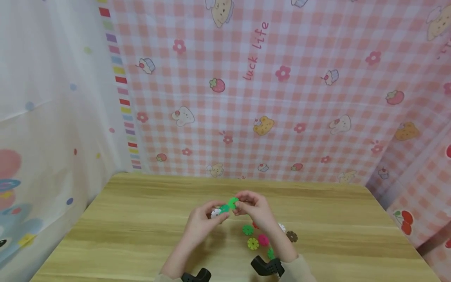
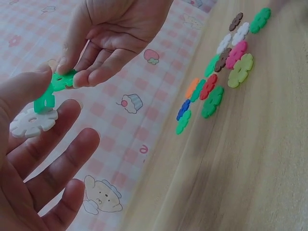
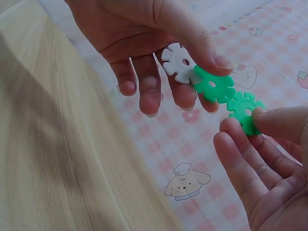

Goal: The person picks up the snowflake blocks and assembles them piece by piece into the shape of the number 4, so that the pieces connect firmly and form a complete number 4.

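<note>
My left hand (image 1: 202,223) pinches a green notched plastic disc (image 3: 215,87) between thumb and fingers. Joined to that disc's edge is a white notched disc (image 3: 176,62), lying along the fingers. Facing it, my right hand (image 1: 257,207) grips a brighter green notched disc (image 3: 244,108) between thumb and fingertips. The two green discs meet edge to edge, so the three form a short chain raised above the table. In the left wrist view, the middle green disc stands at an angle to the white one, and the left hand's lower fingers are spread.
On the wooden table (image 1: 141,219), several loose notched discs lie near the right forearm, among them a yellow disc (image 1: 253,243), a pink disc (image 1: 263,240) and a brown disc (image 1: 291,236). A pink checked cloth (image 1: 303,98) hangs behind the table.
</note>
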Motion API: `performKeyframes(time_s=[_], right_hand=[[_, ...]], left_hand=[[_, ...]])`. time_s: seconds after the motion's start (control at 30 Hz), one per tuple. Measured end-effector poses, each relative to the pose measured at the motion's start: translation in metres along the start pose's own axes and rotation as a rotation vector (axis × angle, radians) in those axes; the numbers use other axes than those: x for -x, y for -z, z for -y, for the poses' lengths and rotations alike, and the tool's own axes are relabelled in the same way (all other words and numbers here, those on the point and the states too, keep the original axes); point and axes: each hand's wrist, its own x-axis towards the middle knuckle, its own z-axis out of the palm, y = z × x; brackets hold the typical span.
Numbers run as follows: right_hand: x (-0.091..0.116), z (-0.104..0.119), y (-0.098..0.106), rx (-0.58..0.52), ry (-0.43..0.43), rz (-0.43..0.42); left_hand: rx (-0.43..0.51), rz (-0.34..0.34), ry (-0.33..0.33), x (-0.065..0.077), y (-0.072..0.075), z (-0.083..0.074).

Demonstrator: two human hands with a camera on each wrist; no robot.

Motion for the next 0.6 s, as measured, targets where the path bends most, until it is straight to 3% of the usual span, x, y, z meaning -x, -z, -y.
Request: performKeyframes(time_s=[0.6], right_hand=[[0.0023, 0.0016, 0.0005, 0.013, 0.033, 0.035]], left_hand=[[0.028, 0.034, -0.03, 0.001, -0.0014, -0.0035]])
